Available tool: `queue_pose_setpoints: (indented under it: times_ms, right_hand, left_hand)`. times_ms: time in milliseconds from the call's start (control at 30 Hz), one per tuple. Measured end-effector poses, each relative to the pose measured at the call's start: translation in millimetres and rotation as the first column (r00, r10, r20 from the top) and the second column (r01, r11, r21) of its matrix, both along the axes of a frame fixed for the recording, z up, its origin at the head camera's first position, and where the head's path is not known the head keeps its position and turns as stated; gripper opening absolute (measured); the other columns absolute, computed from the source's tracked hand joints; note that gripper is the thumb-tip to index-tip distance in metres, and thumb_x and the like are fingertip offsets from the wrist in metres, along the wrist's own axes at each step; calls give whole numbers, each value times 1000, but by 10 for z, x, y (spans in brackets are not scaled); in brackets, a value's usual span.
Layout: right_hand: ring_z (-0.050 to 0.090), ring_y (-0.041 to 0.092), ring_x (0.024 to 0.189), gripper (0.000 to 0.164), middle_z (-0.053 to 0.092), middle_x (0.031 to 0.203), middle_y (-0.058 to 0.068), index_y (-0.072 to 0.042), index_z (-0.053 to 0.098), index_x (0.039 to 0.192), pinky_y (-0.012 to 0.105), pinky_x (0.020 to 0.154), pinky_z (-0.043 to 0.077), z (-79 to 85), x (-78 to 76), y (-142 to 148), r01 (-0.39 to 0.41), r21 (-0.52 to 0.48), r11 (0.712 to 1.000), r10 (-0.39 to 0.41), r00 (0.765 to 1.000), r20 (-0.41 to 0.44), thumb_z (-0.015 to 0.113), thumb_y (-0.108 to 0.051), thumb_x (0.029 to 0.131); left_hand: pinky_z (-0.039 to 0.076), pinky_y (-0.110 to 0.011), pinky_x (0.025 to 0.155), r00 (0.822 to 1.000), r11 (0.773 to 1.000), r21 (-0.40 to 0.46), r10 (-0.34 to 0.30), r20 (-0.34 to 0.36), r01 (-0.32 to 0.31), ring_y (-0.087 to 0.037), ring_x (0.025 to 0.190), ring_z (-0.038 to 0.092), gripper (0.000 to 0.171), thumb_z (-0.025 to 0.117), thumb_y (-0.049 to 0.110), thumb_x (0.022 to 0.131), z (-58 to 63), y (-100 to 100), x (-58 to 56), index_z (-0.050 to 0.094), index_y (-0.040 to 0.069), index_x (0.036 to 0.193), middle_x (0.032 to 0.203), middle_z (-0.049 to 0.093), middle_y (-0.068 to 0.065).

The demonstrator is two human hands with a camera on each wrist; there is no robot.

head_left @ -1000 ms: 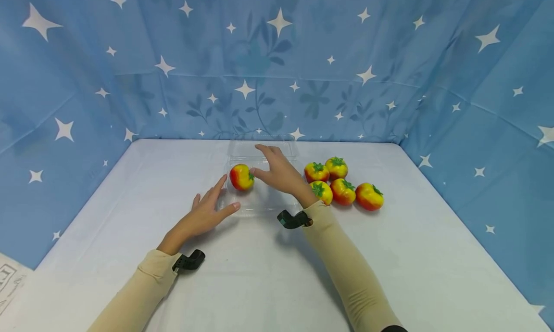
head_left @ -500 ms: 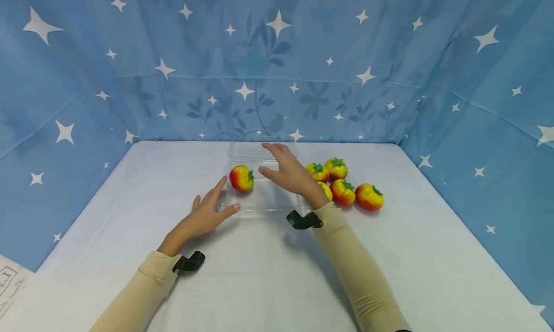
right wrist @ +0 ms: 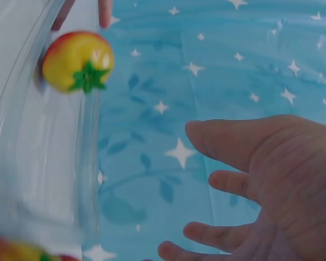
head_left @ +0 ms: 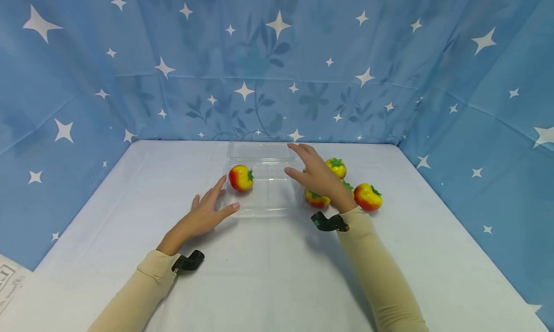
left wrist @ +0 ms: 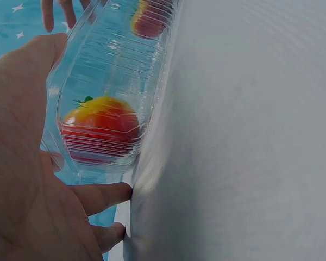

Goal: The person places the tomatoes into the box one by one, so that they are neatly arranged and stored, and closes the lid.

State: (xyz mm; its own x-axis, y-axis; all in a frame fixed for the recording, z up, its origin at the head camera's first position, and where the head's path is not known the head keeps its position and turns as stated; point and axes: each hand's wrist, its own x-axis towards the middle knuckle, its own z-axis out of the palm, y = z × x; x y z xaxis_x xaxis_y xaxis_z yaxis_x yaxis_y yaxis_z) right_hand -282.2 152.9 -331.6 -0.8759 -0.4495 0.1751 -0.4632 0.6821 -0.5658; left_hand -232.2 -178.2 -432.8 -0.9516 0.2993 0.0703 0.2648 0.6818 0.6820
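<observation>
A clear plastic clamshell box [head_left: 268, 197] stands open on the white table with one red-and-yellow persimmon [head_left: 241, 178] at its left end, its green leafy top facing right. My left hand [head_left: 203, 216] is spread at the box's left front corner. In the left wrist view its thumb and fingers lie along the clear wall, close to the persimmon [left wrist: 101, 129]. My right hand [head_left: 318, 178] hovers empty past the box's right side, fingers relaxed and apart, partly hiding a group of persimmons. Among them, one persimmon [head_left: 317, 198] shows below the hand and another [head_left: 368, 197] to its right.
The box's raised lid [head_left: 261, 150] leans toward the back edge of the table. A blue star-patterned curtain [head_left: 255, 57] surrounds the table's back and sides. Printed white material [head_left: 10, 279] lies at the lower left. Each wrist carries a black camera [head_left: 330, 222].
My right hand has moved right, from beside the persimmon in the box to over the loose persimmons. The left hand and the boxed persimmon have stayed in place.
</observation>
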Motion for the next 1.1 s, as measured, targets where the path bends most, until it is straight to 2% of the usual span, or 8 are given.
queue_pose_setpoints:
  times_ms: [333,600,900,1100]
  right_hand:
    - [28,48,155,73,20,173,26,-10,30,169,70,119,29,33,47,441,90,25,996,-91,995,35,65,-29,108]
    - [26,48,156,75,23,172,25,-10,29,170,71,121,25,86,29,737,149,59,987,-153,986,74,63,-34,108]
    - [24,50,156,77,24,171,29,-4,27,169,72,120,26,106,3,1041,170,108,979,-183,976,119,63,-35,109]
    - [25,53,154,77,26,170,31,-4,28,168,73,119,26,58,-24,1251,175,142,974,-200,962,185,63,-38,109]
  left_hand:
    - [-8,-75,120,1000,1000,-1,-2,14,2,-46,158,23,97,59,58,104,1,7,1,8,13,173,165,40,-27]
    - [-7,-75,120,1000,1000,-8,1,9,-1,-45,158,25,97,59,58,105,3,6,-4,8,12,173,164,42,-27]
    - [-9,-75,120,1000,1000,0,3,17,-3,-45,158,24,99,60,60,104,-5,-5,-6,8,13,174,165,40,-27]
    - [-9,-76,120,1000,1000,5,-1,19,1,-46,158,23,98,59,59,104,9,7,0,8,12,173,166,38,-28]
